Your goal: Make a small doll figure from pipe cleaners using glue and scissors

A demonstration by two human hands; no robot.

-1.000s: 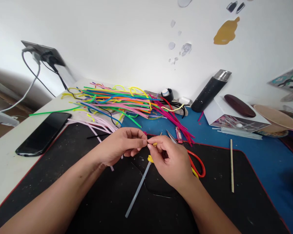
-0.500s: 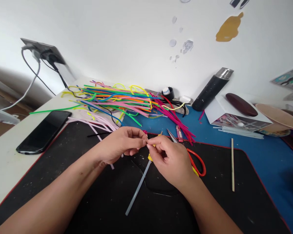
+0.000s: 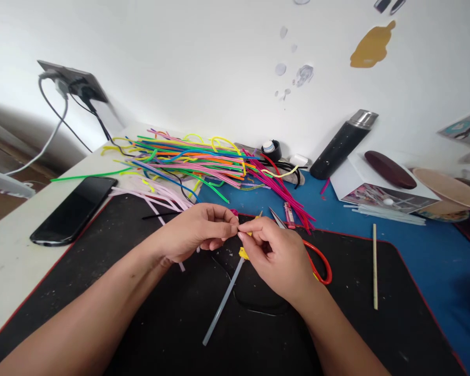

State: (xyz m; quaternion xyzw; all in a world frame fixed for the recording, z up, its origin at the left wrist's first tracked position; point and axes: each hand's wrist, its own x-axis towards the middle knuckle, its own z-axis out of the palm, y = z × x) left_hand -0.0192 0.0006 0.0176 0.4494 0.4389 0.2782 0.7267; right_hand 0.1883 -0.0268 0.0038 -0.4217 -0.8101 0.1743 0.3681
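My left hand [image 3: 206,230] is closed in a pinch above the black mat. Its fingertips meet those of my right hand [image 3: 276,256], also pinched. What they hold between them is too small and hidden to make out; a bit of magenta pipe cleaner [image 3: 235,212] shows just behind the left fingers. Under the right hand lies a yellow glue gun [image 3: 243,254], mostly covered, with a translucent glue stick [image 3: 223,303] sticking out toward me. Scissors with red handles [image 3: 324,265] lie partly behind my right hand, blades pointing away.
Colourful pipe cleaners [image 3: 191,156] are heaped at the back, with pale pink ones [image 3: 156,193] nearer. A phone [image 3: 74,211] lies left. A lighter [image 3: 289,215], a black flask [image 3: 340,146], a white box [image 3: 376,183], glue sticks [image 3: 387,214] and a thin wooden stick [image 3: 375,266] are right.
The whole view has shifted slightly, so things appear a little farther right. My hands keep the same fingertip-to-fingertip pinch, with hardly any movement.
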